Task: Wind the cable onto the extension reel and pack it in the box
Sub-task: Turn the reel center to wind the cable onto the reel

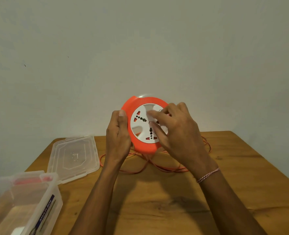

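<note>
One orange extension reel point(144, 124) sits mid-frame, held up above the wooden table point(233, 175), white socket face toward the camera. Left hand point(118, 134) grips its left rim, thumb curled over the edge. Right hand point(176, 126) lies on the white face, fingers spread and bent, blurred; what they pinch, I cannot tell. One thin orange cable point(157, 165) loops loose on the table below. Lower left: one clear box point(21, 200), open, one clear lid point(74, 156) just beside it.
</note>
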`<state>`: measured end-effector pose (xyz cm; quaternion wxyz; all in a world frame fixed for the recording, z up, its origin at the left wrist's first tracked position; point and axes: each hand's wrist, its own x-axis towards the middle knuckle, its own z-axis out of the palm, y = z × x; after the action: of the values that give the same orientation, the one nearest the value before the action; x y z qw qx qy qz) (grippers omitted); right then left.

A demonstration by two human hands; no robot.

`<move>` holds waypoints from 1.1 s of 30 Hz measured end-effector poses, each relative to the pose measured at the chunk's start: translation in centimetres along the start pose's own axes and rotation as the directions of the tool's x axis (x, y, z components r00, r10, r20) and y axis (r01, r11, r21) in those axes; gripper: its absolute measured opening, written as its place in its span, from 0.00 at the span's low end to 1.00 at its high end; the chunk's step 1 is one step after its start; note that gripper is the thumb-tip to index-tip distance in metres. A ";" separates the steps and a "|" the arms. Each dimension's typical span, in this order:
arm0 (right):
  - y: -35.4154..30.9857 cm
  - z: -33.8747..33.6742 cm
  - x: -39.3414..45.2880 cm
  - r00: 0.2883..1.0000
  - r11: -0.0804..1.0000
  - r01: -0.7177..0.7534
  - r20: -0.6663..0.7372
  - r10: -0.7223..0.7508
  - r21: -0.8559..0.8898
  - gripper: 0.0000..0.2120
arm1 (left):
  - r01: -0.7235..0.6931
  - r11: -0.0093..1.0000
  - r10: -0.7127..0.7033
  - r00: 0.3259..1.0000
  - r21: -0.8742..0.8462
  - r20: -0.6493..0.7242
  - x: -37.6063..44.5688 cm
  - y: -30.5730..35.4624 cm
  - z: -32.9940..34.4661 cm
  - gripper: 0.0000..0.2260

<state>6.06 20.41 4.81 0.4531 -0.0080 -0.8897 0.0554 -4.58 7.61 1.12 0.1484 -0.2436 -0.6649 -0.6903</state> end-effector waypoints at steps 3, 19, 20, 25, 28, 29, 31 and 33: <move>1.0 -0.1 -0.1 0.977 0.991 0.134 0.167 -0.131 -0.006 0.24 | -0.016 1.000 0.015 1.000 0.005 0.006 0.0 0.1 0.0 0.15; -0.4 0.6 -0.8 0.997 0.985 -0.024 0.068 0.036 -0.168 0.30 | -0.023 0.999 0.022 0.999 0.025 0.030 -0.3 0.7 0.2 0.15; -0.5 0.7 -0.8 0.997 0.987 -0.055 0.041 0.062 -0.152 0.29 | -0.014 1.000 0.014 1.000 0.021 0.022 -0.3 0.8 0.3 0.14; 0.0 1.0 -0.5 0.988 0.989 -0.132 0.087 0.127 0.060 0.33 | 0.047 0.999 -0.047 0.998 -0.014 -0.038 0.0 0.9 0.1 0.11; 0.3 1.0 -0.1 0.971 0.944 -0.238 0.020 0.240 0.228 0.34 | 0.101 0.993 -0.104 0.993 -0.057 -0.054 0.2 1.0 -0.1 0.12; 0.5 1.1 -0.1 0.957 0.920 -0.283 0.022 0.288 0.271 0.34 | 0.122 0.990 -0.126 0.991 -0.074 -0.052 0.2 1.1 -0.2 0.13; 0.9 1.2 0.0 0.904 0.819 -0.423 0.124 0.409 0.387 0.35 | 0.163 0.982 -0.168 0.985 -0.097 -0.047 0.2 1.2 -0.2 0.16; 1.3 1.0 0.1 0.841 0.674 -0.537 0.261 0.474 0.508 0.34 | 0.190 0.977 -0.194 0.980 -0.100 -0.035 0.3 1.3 -0.1 0.17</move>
<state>5.21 21.59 4.16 0.3529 -0.1172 -0.8183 0.4383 -4.19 7.47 2.38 0.0842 -0.1696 -0.6479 -0.7378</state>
